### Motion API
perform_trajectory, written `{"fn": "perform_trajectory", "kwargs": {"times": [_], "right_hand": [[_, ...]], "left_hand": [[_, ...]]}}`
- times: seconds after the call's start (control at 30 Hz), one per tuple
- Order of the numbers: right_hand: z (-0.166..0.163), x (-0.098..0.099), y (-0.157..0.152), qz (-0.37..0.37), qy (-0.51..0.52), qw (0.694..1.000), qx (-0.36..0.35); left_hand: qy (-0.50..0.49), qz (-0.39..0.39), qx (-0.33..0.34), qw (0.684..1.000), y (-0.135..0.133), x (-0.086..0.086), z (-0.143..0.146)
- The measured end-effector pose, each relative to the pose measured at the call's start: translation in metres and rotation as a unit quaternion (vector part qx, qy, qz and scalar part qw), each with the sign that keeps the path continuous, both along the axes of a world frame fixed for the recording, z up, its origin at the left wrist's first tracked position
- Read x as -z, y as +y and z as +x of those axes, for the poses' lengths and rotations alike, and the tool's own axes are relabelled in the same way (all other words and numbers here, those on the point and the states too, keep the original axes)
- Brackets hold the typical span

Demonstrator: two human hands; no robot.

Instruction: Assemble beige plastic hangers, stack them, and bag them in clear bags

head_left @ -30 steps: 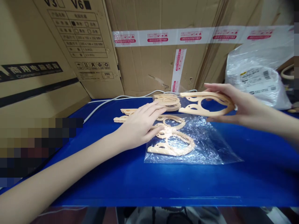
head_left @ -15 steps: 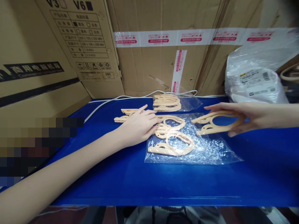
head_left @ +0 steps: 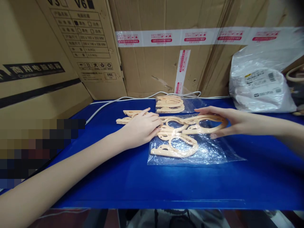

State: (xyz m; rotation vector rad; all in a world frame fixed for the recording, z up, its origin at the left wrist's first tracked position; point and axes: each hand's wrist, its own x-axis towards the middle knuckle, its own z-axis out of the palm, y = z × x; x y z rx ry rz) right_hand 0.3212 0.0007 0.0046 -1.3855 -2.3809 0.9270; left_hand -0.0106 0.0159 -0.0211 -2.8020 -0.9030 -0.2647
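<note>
My right hand (head_left: 220, 122) grips a peach plastic hanger piece (head_left: 204, 124) and holds it low over a clear plastic bag (head_left: 213, 152) lying flat on the blue table (head_left: 142, 183). More peach pieces (head_left: 175, 145) lie on the bag's left half. My left hand (head_left: 141, 128) rests palm down at the bag's left edge, its fingers pressed on those pieces. Two loose pieces (head_left: 127, 116) lie beyond that hand. A bagged stack of the same pieces (head_left: 169, 104) sits at the back.
Cardboard boxes (head_left: 154, 57) wall in the back and left of the table. A white cable (head_left: 111, 103) runs along the rear edge. A white plastic sack (head_left: 258, 85) stands at the back right. A blurred patch covers the left edge.
My right hand has brought its piece down from above the table and leftward, onto the bag beside the others. My left hand has stayed pressed on the pieces.
</note>
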Motion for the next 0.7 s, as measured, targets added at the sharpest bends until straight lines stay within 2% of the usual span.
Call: {"fn": "perform_trajectory", "kwargs": {"times": [0.1, 0.27, 0.53, 0.7], "right_hand": [[-0.008, 0.013, 0.004, 0.076, -0.021, 0.996, -0.034], [-0.016, 0.024, 0.006, 0.162, -0.045, 0.985, -0.039], [-0.005, 0.017, 0.009, 0.189, -0.084, 0.978, -0.02], [-0.019, 0.023, 0.008, 0.199, -0.064, 0.978, -0.013]], "left_hand": [[0.001, 0.0, 0.001, 1.0, 0.001, 0.0, 0.001], [0.017, 0.005, -0.009, 1.0, 0.0, -0.001, 0.001], [0.005, 0.028, -0.02, 0.999, 0.002, 0.001, -0.002], [0.007, 0.026, -0.052, 0.998, 0.005, 0.001, -0.002]]}}
